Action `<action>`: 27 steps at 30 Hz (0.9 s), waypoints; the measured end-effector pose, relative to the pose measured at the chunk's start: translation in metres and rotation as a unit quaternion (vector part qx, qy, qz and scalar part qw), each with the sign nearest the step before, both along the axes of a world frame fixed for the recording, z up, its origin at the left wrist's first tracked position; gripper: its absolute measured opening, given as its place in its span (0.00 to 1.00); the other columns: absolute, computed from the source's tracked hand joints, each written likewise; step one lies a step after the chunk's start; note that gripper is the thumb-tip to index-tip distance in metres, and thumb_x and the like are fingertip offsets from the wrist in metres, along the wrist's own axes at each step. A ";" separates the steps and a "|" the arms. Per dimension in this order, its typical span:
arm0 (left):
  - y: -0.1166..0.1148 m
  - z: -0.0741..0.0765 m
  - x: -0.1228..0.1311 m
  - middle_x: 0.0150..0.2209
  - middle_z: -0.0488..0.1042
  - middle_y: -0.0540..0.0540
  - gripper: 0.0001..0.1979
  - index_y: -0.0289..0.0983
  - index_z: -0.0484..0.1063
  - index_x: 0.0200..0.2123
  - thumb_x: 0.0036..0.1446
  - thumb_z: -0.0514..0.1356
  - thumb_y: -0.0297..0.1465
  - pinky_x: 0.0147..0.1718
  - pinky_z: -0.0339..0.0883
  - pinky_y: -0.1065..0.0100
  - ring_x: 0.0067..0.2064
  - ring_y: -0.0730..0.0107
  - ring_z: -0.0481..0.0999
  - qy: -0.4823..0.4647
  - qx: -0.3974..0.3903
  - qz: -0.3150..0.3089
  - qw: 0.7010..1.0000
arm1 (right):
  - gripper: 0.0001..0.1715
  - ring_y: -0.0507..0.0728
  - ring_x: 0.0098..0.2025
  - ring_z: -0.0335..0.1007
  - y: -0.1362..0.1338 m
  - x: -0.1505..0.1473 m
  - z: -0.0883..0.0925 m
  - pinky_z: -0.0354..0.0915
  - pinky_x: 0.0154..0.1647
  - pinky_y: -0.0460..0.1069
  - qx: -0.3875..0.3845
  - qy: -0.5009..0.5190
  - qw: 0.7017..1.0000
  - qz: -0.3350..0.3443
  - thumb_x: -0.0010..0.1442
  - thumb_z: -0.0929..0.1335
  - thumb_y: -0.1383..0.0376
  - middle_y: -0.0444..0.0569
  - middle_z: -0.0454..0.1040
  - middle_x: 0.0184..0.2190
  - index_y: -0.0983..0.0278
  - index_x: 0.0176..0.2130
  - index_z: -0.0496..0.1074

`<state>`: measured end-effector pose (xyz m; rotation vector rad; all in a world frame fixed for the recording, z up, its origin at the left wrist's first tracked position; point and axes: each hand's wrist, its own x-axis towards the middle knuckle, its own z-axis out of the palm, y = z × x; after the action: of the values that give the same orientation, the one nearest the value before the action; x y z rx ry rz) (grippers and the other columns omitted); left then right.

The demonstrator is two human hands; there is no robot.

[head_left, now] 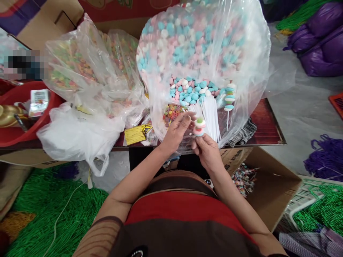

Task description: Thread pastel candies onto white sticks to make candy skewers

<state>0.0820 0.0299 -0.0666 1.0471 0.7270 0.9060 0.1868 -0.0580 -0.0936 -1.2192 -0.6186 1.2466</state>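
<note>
My right hand (207,148) pinches a candy skewer (199,128) from below, its stick hidden by the fingers. Stacked on it are white, pink and pale blue pieces with a green one on top. Just left of this stack, my left hand (177,131) has its fingers loosely bent and apart, the tips close to the candy; whether they touch it I cannot tell. Behind the hands lie white sticks (211,116), small colourful ring gummies (173,111) and pink, white and blue candies (191,92) in a big clear bag (257,46). Another candy skewer (229,98) rests at its right side.
Yellow twist ties (134,135) and a white plastic bag (80,130) lie on the left of the dark red table (270,125). Farther back are bags of ring gummies (72,64). A red basin (50,114) stands far left. Below right, a cardboard box (270,189) holds many skewers.
</note>
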 end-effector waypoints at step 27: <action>0.090 -0.008 -0.042 0.52 0.76 0.35 0.13 0.34 0.81 0.46 0.64 0.58 0.28 0.56 0.65 0.53 0.55 0.49 0.73 0.651 0.430 -0.048 0.623 | 0.24 0.55 0.37 0.80 0.025 0.014 -0.004 0.74 0.33 0.48 -0.031 0.015 0.998 -0.043 0.53 0.76 0.45 0.47 0.82 0.41 0.60 0.35 0.74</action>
<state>0.0400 0.1202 -0.0750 2.6899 1.4285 0.1649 0.2010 -0.0330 -0.0973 -1.2631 -0.5043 1.2173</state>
